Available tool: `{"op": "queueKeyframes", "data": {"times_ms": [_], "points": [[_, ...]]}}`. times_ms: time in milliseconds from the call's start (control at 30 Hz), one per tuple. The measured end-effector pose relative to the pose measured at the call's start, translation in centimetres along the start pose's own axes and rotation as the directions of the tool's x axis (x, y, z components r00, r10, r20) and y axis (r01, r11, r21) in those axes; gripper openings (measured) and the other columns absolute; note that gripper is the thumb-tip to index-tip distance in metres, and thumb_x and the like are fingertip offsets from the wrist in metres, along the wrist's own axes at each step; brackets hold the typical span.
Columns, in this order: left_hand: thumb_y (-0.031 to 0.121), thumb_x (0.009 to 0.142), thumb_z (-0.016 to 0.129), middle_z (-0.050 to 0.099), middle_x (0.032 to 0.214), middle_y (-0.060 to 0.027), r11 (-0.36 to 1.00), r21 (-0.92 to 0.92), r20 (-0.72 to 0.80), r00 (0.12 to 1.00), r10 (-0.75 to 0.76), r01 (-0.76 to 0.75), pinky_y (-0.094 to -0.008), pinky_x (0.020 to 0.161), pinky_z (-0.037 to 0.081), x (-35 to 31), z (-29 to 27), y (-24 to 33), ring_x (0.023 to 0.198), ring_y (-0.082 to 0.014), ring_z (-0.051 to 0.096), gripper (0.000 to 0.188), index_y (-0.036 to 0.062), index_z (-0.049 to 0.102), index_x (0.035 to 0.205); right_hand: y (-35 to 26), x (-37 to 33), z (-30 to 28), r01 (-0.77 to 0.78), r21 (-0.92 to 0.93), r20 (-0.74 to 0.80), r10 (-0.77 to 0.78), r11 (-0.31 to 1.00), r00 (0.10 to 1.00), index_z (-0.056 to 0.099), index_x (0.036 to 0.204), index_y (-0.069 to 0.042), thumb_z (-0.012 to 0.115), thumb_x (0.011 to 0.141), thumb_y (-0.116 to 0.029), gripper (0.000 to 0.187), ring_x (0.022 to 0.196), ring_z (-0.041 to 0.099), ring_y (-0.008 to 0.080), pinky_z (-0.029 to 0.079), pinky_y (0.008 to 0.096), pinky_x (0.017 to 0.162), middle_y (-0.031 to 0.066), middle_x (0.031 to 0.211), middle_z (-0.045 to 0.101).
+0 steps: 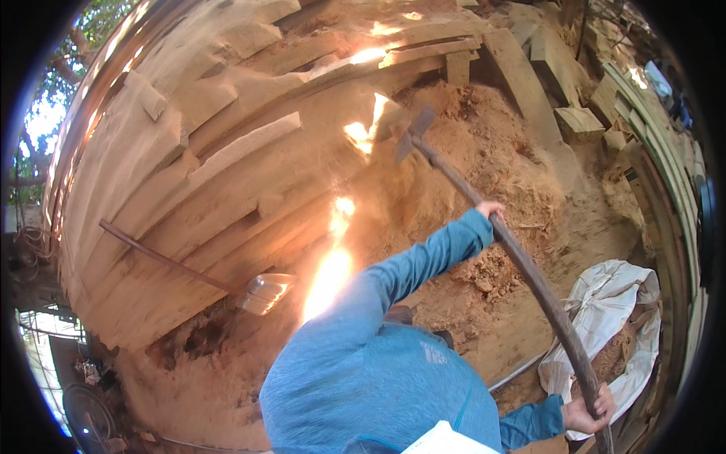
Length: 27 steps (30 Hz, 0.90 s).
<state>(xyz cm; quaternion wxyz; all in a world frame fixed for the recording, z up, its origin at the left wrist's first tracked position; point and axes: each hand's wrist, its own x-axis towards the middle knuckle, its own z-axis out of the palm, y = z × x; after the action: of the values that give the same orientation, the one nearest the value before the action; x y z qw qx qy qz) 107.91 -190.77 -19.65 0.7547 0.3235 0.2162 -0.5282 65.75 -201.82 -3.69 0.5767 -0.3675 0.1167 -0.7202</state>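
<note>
Both my hands grip a long-handled hoe that slants from upper middle to lower right. My left hand [491, 211] is closed around the middle of its wooden handle [535, 278], with the arm stretched forward. Lower down, my right hand [590, 411] wraps the handle near its rear end. The metal hoe head [414, 136] is slightly blurred, at the upper edge of a heap of reddish-brown loose material [491, 151]. Whether the head touches the heap I cannot tell. Beside my right hand lies an open white sack [594, 303] with brown material in it.
Dust-covered planks and beams [249, 151] are stacked to the left and far side. A shovel [266, 293] rests against them, its handle pointing up left. Timber blocks [578, 123] sit at the far right, and long boards [673, 166] line the right edge. Bright sun patches [329, 284] cross the middle.
</note>
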Motion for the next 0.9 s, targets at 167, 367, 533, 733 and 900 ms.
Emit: {"op": "queueKeyframes", "data": {"times_ms": [167, 367, 533, 733, 900], "points": [[0.013, 0.078, 0.061, 0.049, 0.056, -0.0024, 0.959, -0.250, -0.026, 0.989, -0.148, 0.137, -0.0310, 0.053, 0.043, -2.4, -5.8, -6.5, 0.052, -0.0173, 0.049, 0.019, 0.0112, 0.047, 0.065, 1.2, 1.6, -9.3, -0.277, -0.203, -0.462, 0.157, 0.939, 0.873, 0.038, 0.060, -0.011, 0.058, 0.079, -0.019, 0.029, 0.059, 0.045, 0.0150, 0.040, 0.0296, 0.064, 0.0007, 0.060, 0.038], [0.022, 0.072, 0.066, 0.055, 0.059, -0.0050, 0.976, -0.033, -0.372, 0.909, 0.189, -0.217, -0.0355, 0.051, 0.046, -8.1, -19.0, -5.3, 0.052, -0.0194, 0.053, 0.020, 0.0108, 0.053, 0.063, 17.7, -4.8, -20.3, -0.743, -0.241, -0.680, 0.438, 0.624, 0.588, 0.048, 0.064, -0.008, 0.060, 0.077, -0.029, 0.028, 0.068, 0.053, 0.0205, 0.045, 0.0370, 0.071, 0.0071, 0.065, 0.053], [0.018, 0.072, 0.064, 0.045, 0.053, -0.0025, 0.798, -0.184, -0.527, 0.743, 0.413, -0.574, -0.0390, 0.050, 0.049, -11.8, -28.3, -0.1, 0.047, -0.0210, 0.049, 0.021, 0.0123, 0.044, 0.067, 29.9, -13.8, -16.7, -0.933, -0.060, -0.649, 0.696, 0.356, 0.308, 0.049, 0.067, -0.008, 0.059, 0.074, -0.030, 0.025, 0.071, 0.053, 0.0245, 0.045, 0.0421, 0.072, 0.0072, 0.069, 0.054], [0.019, 0.071, 0.063, 0.045, 0.054, -0.0062, 0.671, -0.218, -0.561, 0.654, 0.508, -0.709, -0.0406, 0.050, 0.046, -13.3, -34.4, 6.9, 0.046, -0.0239, 0.047, 0.022, 0.0119, 0.043, 0.064, 34.6, -20.6, -8.1, -0.957, -0.066, -0.573, 0.775, 0.281, 0.267, 0.049, 0.071, -0.011, 0.058, 0.073, -0.029, 0.020, 0.071, 0.054, 0.0235, 0.045, 0.0432, 0.067, 0.0040, 0.069, 0.055], [0.019, 0.071, 0.062, 0.046, 0.054, -0.0074, 0.704, -0.171, -0.582, 0.648, 0.492, -0.689, -0.0421, 0.051, 0.048, -11.9, -33.9, 9.4, 0.047, -0.0258, 0.048, 0.022, 0.0110, 0.043, 0.063, 35.8, -21.0, -6.3, -0.939, 0.011, -0.523, 0.802, 0.344, 0.287, 0.047, 0.072, -0.011, 0.058, 0.074, -0.021, 0.015, 0.068, 0.053, 0.0233, 0.048, 0.0435, 0.068, 0.0041, 0.068, 0.053]]}}
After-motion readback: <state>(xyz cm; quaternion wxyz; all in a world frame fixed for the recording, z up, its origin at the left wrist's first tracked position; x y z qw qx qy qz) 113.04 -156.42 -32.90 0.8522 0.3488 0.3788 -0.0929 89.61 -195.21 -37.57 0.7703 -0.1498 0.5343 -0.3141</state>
